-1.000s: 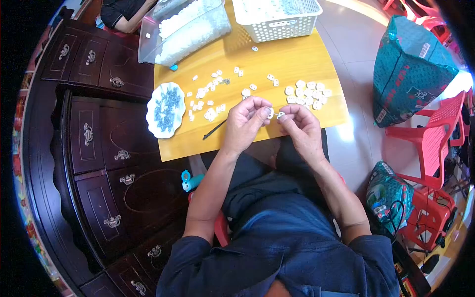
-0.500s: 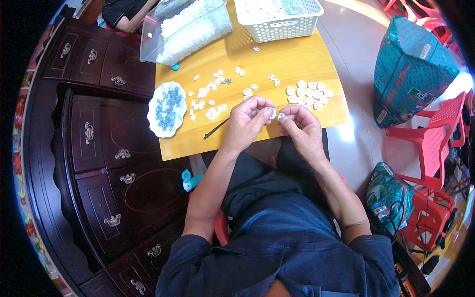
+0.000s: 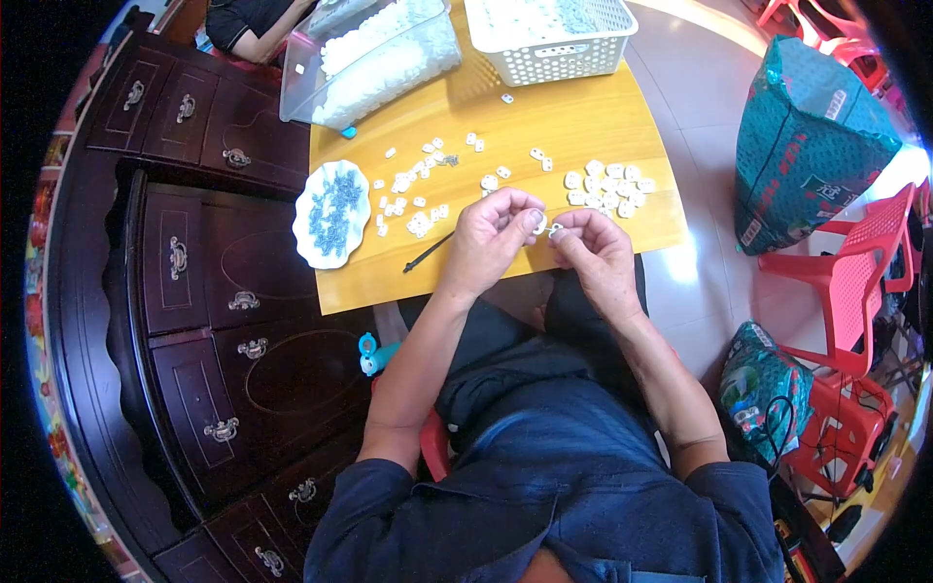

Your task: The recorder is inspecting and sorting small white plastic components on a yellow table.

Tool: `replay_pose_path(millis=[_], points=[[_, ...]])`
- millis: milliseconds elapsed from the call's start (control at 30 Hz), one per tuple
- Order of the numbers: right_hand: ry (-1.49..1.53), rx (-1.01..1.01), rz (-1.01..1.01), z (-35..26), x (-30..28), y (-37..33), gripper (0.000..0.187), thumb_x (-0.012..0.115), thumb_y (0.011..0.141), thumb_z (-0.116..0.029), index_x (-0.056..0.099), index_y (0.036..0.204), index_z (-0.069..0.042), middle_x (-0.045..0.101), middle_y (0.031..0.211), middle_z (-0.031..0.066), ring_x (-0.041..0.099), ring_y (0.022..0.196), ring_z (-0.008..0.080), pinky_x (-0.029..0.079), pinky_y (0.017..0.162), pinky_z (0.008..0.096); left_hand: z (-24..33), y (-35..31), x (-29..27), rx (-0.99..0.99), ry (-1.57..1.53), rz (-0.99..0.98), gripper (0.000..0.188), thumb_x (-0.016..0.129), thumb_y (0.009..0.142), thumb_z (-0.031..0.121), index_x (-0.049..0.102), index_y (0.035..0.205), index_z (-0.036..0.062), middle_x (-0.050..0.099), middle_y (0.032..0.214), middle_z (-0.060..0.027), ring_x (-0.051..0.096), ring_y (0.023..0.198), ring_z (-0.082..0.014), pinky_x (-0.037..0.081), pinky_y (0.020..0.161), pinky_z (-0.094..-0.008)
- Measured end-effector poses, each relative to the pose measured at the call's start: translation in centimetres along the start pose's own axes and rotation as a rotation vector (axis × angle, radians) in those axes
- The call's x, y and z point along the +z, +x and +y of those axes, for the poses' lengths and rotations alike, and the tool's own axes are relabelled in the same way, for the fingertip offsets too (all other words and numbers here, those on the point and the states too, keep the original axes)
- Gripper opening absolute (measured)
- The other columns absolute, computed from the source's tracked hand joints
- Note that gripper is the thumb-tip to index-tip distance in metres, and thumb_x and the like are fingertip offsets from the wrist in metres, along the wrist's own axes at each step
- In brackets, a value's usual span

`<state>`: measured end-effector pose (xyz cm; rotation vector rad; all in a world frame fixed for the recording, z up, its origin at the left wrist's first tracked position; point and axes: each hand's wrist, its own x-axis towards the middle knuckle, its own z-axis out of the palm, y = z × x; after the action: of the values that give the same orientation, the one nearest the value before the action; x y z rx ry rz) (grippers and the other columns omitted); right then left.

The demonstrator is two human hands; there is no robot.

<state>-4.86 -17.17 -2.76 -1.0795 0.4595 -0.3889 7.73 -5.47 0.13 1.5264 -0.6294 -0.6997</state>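
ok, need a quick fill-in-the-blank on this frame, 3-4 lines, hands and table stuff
1. The left hand and right hand pinch a small white piece over the ____ edge of the yellow table.
2. The white plate left of the hands holds small ____ parts.
3. A thin dark tool lies on the table, nearest the ____ hand.
4. The white basket stands at the table's ____ edge.

Missing words: near; blue; left; far

Dark blue short-sleeved shirt, dark trousers, bare forearms.
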Motion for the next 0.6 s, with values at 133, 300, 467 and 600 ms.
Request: replay_pose_path(millis=[133, 300, 467, 600], points=[[0.008, 0.007, 0.003, 0.03, -0.16, 0.02, 0.01, 0.065, 0.095, -0.006, 0.064, 0.103, 0.0, 0.067, 0.086, 0.0009, 0.061, 0.075, 0.0051, 0.052, 0.068, 0.0206, 0.08, -0.12, 0.48, 0.021, -0.004, 0.039, 0.009, 0.064, 0.096, 0.006, 0.067, 0.102, -0.0001, 0.065, 0.085, 0.0024, 0.06, 0.075, -0.0029, 0.051, 0.068, -0.0196], [0.04, 0.026, -0.015, -0.1, -0.1, 0.0, 0.01, 0.064, 0.095, -0.007, 0.064, 0.103, 0.0, 0.068, 0.086, 0.002, 0.062, 0.076, 0.0057, 0.052, 0.068, 0.0209, -0.27, -0.09, 0.41, 0.066, 0.071, 0.035, 0.008, 0.065, 0.094, 0.005, 0.068, 0.1, -0.0009, 0.067, 0.083, 0.0014, 0.061, 0.073, -0.0033, 0.052, 0.067, -0.0197], [0.034, 0.027, -0.014, -0.09, -0.12, -0.01, 0.011, 0.064, 0.096, -0.008, 0.064, 0.103, 0.0, 0.069, 0.088, 0.0029, 0.063, 0.077, 0.006, 0.052, 0.068, 0.0209, -0.28, 0.08, 0.72, 0.068, 0.092, -0.01, 0.008, 0.066, 0.093, 0.004, 0.069, 0.098, -0.0021, 0.07, 0.082, -0.0013, 0.064, 0.073, -0.0054, 0.053, 0.066, -0.021], [-0.002, 0.064, -0.046, -0.28, -0.29, 0.09, 0.012, 0.066, 0.096, -0.01, 0.064, 0.103, 0.0, 0.07, 0.088, 0.0032, 0.064, 0.076, 0.0059, 0.052, 0.067, 0.0207, 0.14, 0.52, -0.11, 0.046, 0.118, -0.103, 0.01, 0.066, 0.093, 0.005, 0.068, 0.101, -0.002, 0.07, 0.084, -0.0025, 0.065, 0.076, -0.0072, 0.053, 0.068, -0.022]])
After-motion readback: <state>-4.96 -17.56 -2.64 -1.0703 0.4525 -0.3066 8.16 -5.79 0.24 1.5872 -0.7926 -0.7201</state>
